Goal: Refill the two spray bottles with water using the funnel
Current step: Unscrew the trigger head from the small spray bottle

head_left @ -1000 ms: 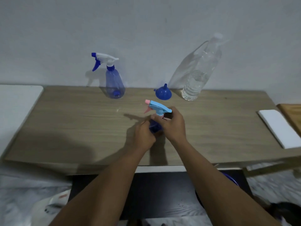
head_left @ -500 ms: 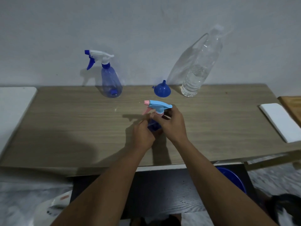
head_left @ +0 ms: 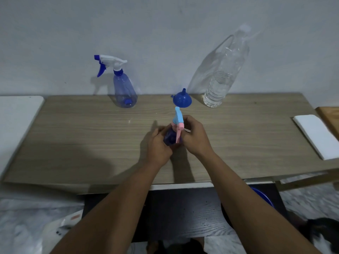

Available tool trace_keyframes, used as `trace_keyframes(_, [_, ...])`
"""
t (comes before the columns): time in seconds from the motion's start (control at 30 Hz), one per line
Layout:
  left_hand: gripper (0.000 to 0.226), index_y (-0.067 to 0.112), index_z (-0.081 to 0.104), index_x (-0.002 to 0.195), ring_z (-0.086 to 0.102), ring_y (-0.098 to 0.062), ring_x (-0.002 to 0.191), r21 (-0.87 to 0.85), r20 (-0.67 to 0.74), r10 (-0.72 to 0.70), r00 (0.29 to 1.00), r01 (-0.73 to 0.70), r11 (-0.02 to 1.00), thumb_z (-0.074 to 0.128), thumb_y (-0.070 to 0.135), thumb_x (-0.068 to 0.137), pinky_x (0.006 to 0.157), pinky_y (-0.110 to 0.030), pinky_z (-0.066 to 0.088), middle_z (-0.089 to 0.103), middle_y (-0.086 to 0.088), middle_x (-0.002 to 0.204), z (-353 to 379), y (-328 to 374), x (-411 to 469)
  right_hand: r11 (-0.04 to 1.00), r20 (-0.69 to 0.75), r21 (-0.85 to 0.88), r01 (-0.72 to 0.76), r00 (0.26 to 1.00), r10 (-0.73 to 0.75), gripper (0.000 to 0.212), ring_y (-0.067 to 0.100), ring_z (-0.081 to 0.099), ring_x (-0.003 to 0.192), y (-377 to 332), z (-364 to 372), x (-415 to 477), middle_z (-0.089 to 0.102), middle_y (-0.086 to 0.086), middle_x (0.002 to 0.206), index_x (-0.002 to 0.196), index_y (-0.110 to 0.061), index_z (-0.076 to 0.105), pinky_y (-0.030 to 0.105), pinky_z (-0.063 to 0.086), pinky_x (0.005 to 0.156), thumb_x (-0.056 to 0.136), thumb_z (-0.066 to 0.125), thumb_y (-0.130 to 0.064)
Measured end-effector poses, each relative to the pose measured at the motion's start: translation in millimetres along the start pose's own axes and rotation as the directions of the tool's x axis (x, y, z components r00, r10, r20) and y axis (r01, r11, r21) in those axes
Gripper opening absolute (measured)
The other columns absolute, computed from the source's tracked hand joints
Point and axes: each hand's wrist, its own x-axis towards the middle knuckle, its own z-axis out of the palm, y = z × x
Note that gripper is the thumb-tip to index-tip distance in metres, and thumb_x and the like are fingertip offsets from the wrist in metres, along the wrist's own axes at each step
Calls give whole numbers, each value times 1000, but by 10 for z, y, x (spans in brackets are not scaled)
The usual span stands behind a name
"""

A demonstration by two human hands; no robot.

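At the middle of the wooden table (head_left: 91, 136) stands a small dark blue spray bottle (head_left: 169, 137). My left hand (head_left: 158, 146) is wrapped around its body. My right hand (head_left: 195, 136) grips its light blue and pink spray head (head_left: 178, 121), whose pink trigger faces me. A second spray bottle (head_left: 124, 88) with a white and blue head stands at the back left, against the wall. A blue funnel (head_left: 182, 99) rests upside down at the back centre. Beside it a large clear water bottle (head_left: 222, 76), partly filled, leans on the wall.
A white folded cloth (head_left: 315, 134) lies at the table's right end, beside a wooden board (head_left: 330, 116). A white surface (head_left: 16, 114) adjoins the table's left end. Under the front edge sit a dark bench (head_left: 183, 213) and a blue basin (head_left: 264, 197).
The spray head has turned in my right hand: its nozzle pointed left before, and now the trigger faces me. My left hand keeps hold of the bottle's body.
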Motion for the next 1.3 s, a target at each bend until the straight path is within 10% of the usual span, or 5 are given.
trace_keyframes(0.33, [55,30,63,125,68,-12,106,35,73,22,997,-24,999,81,30,73,94,-38,56,72,8,115,-69,113,-17,997,-14,-69,35,999,-36,26,-2,66,94,9,10,-28,71,-9,104,116,-15,62,16,53,78,92,73,-20])
trace_keyframes(0.53, [52,15,64,129,59,-11,113,193,69,73,995,-85,978,78,4,80,82,7,32,65,1,125,-137,131,-24,991,-10,-129,43,999,-45,58,5,68,96,10,2,-56,67,-4,116,142,-28,44,36,61,81,92,73,-31])
trace_keyframes(0.8, [50,44,58,111,68,-16,102,82,126,-8,992,-3,997,84,18,77,92,-42,56,72,7,112,-147,191,12,954,-79,-218,207,970,-229,45,3,66,103,-121,-71,-39,71,-4,114,133,-21,62,12,51,87,92,67,-4])
trace_keyframes(1.0, [51,19,60,125,62,-4,92,72,165,-9,986,-3,997,82,8,80,69,2,41,66,6,113,-170,184,10,943,-76,-245,225,965,-250,45,-4,64,101,-147,-85,-94,69,-4,115,135,-18,61,4,47,86,93,68,-5])
trace_keyframes(1.3, [48,11,61,129,63,-8,94,28,177,-24,984,20,999,76,2,84,68,-3,46,68,0,112,-159,222,5,917,-58,-333,218,966,-251,52,9,65,108,-132,-82,-43,68,-1,119,142,-26,52,29,56,95,95,71,-16])
